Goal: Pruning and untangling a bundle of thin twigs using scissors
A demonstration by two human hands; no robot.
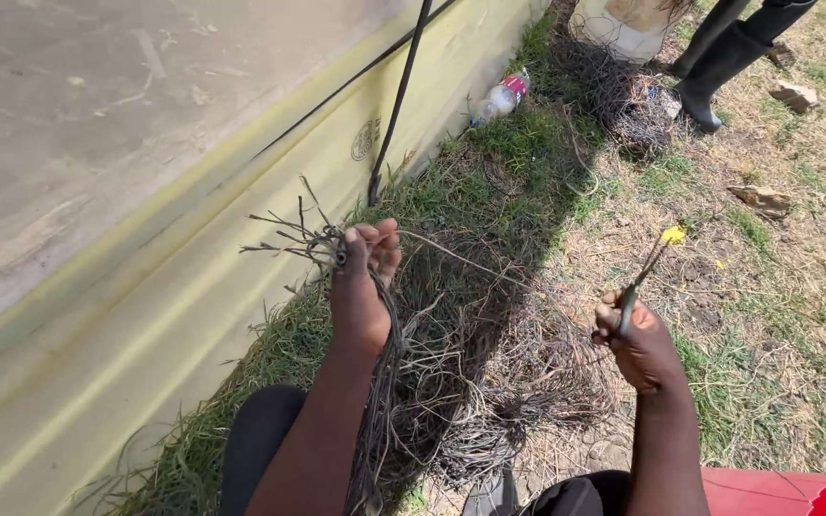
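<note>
Your left hand (360, 287) grips a wire bundle (384, 382) — long axis running near to far — while your right hand (638, 344) pinches a thin tool (644, 272), well apart rightward.

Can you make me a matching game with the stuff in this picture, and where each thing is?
Things:
1. wire bundle
2. plastic bottle
3. thin tool with yellow tip
4. black boots

Places:
A. in the right hand
B. top right, standing on dry grass
C. in the left hand
D. lying on the grass beside the yellow sheet

Pairs: 1-C, 2-D, 3-A, 4-B
</note>
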